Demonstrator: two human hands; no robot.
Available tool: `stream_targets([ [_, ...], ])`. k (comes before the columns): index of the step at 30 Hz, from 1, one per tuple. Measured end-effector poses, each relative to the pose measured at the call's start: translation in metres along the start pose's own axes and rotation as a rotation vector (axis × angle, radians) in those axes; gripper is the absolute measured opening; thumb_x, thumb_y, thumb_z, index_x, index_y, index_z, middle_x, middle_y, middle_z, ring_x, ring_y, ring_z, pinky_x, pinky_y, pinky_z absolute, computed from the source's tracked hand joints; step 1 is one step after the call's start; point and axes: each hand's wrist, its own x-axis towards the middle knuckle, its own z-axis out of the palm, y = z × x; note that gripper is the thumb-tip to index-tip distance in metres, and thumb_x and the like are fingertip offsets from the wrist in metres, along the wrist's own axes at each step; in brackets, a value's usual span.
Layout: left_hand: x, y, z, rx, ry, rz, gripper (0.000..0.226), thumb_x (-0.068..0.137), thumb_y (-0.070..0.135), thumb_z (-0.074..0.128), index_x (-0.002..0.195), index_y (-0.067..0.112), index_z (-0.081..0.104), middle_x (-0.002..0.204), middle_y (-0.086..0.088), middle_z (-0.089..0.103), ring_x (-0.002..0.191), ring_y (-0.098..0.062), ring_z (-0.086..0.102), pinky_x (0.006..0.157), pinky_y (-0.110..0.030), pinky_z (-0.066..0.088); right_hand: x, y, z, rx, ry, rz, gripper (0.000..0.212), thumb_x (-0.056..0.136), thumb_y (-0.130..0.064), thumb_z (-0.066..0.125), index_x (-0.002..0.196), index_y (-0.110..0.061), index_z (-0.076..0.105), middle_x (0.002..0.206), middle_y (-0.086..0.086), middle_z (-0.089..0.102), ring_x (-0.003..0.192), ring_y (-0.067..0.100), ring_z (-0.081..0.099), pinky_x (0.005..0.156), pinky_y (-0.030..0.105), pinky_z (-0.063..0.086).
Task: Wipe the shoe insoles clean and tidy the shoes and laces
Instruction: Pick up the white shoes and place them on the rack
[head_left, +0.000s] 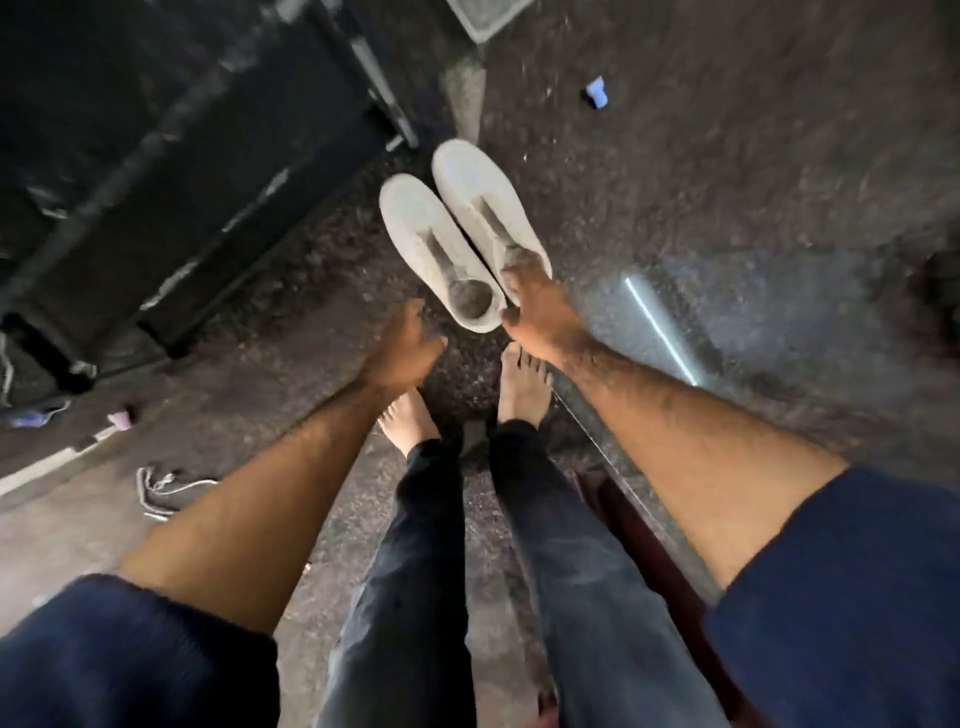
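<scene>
Two pale shoes (462, 234) sit side by side, touching, just beyond the person's bare feet (467, 400), toes pointing away; whether they rest on the dark speckled floor (727, 182) or hang lifted is unclear. The right hand (535, 301) grips their heel ends, fingers hooked into the right shoe's opening. The left hand (400, 343) hovers just left of the heels, fingers loose and holding nothing. White laces (161, 488) lie in a heap on the floor, near left. A dark rack (156, 156) stands far left. A small blue scrap (596, 93) lies far right of the shoes.
</scene>
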Motion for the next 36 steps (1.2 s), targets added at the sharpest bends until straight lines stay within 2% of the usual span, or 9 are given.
stream_targets([
  [4, 0.062, -0.001, 0.028, -0.104, 0.023, -0.084, 0.061, 0.098, 0.006, 0.060, 0.151, 0.002, 0.029, 0.133, -0.014, 0.051, 0.108, -0.022, 0.052, 0.088, -0.033, 0.047, 0.040, 0.021, 0.029, -0.047, -0.030, -0.052, 0.063, 0.100, -0.022, 0.060, 0.157, -0.017, 0.032, 0.158, 0.016, 0.035, 0.142, 0.030, 0.043, 0.113, 0.039, 0.042],
  [8, 0.117, -0.007, 0.049, -0.144, 0.069, -0.189, 0.074, 0.095, 0.020, 0.066, 0.152, 0.002, 0.023, 0.141, -0.020, 0.053, 0.118, -0.036, 0.063, 0.094, -0.044, 0.058, 0.075, 0.026, 0.050, -0.263, 0.061, -0.068, 0.062, 0.101, -0.034, 0.058, 0.156, -0.019, 0.034, 0.151, 0.016, 0.040, 0.132, 0.033, 0.049, 0.102, 0.044, 0.052],
  [12, 0.143, -0.013, 0.065, -0.173, 0.043, -0.273, 0.067, 0.099, 0.018, 0.061, 0.150, -0.003, 0.024, 0.126, -0.020, 0.062, 0.087, -0.030, 0.072, 0.051, -0.031, 0.059, 0.093, 0.030, 0.069, -0.409, 0.167, -0.108, 0.048, 0.101, -0.026, 0.058, 0.144, -0.013, 0.042, 0.137, 0.014, 0.049, 0.115, 0.029, 0.056, 0.090, 0.041, 0.051],
  [16, 0.148, -0.017, 0.067, -0.179, 0.068, -0.275, 0.050, 0.102, 0.008, 0.047, 0.148, -0.001, 0.030, 0.122, -0.023, 0.064, 0.084, -0.035, 0.074, 0.062, -0.042, 0.064, 0.096, 0.032, 0.073, -0.458, 0.207, -0.139, 0.041, 0.101, -0.023, 0.058, 0.140, -0.013, 0.048, 0.131, 0.013, 0.051, 0.113, 0.028, 0.055, 0.090, 0.041, 0.051],
  [18, 0.140, -0.018, 0.058, -0.246, 0.060, -0.275, 0.041, 0.099, -0.001, 0.040, 0.140, -0.002, 0.041, 0.122, -0.026, 0.065, 0.071, -0.033, 0.074, 0.052, -0.037, 0.062, 0.091, 0.030, 0.067, -0.432, 0.177, -0.141, 0.043, 0.102, -0.024, 0.057, 0.142, -0.014, 0.047, 0.133, 0.014, 0.049, 0.116, 0.029, 0.053, 0.094, 0.042, 0.050],
  [23, 0.070, -0.011, 0.031, -0.304, -0.008, -0.229, 0.054, 0.094, -0.008, 0.037, 0.145, 0.008, 0.038, 0.132, -0.021, 0.059, 0.068, -0.030, 0.073, 0.049, -0.032, 0.059, 0.049, 0.013, 0.038, -0.068, -0.032, -0.045, 0.068, 0.099, -0.025, 0.062, 0.159, -0.017, 0.030, 0.152, 0.019, 0.034, 0.136, 0.032, 0.040, 0.116, 0.043, 0.040],
  [27, -0.015, 0.010, 0.002, -0.276, 0.005, -0.156, 0.049, 0.099, -0.001, 0.037, 0.146, 0.013, 0.033, 0.128, -0.013, 0.060, 0.069, -0.026, 0.073, 0.055, -0.036, 0.063, -0.012, -0.013, 0.010, 0.361, -0.112, 0.010, 0.072, 0.096, -0.009, 0.063, 0.160, -0.020, 0.030, 0.157, 0.013, 0.038, 0.137, 0.030, 0.050, 0.104, 0.036, 0.054],
  [33, -0.138, 0.054, -0.049, -0.188, 0.006, -0.080, 0.025, 0.100, 0.004, 0.044, 0.123, 0.011, 0.043, 0.095, -0.004, 0.067, 0.050, -0.001, 0.066, 0.043, -0.012, 0.047, -0.112, -0.066, -0.043, 0.460, -0.100, -0.029, 0.072, 0.088, 0.003, 0.060, 0.152, -0.025, 0.046, 0.145, -0.001, 0.059, 0.130, 0.012, 0.056, 0.114, 0.034, 0.045],
  [36, -0.200, 0.083, -0.082, -0.158, 0.000, -0.056, 0.026, 0.098, 0.015, 0.048, 0.122, 0.003, 0.045, 0.090, -0.004, 0.070, 0.059, -0.015, 0.072, 0.056, -0.026, 0.061, -0.161, -0.087, -0.075, 0.449, -0.104, -0.023, 0.077, 0.085, -0.005, 0.058, 0.153, -0.036, 0.040, 0.146, -0.003, 0.056, 0.131, 0.013, 0.057, 0.111, 0.042, 0.050],
])
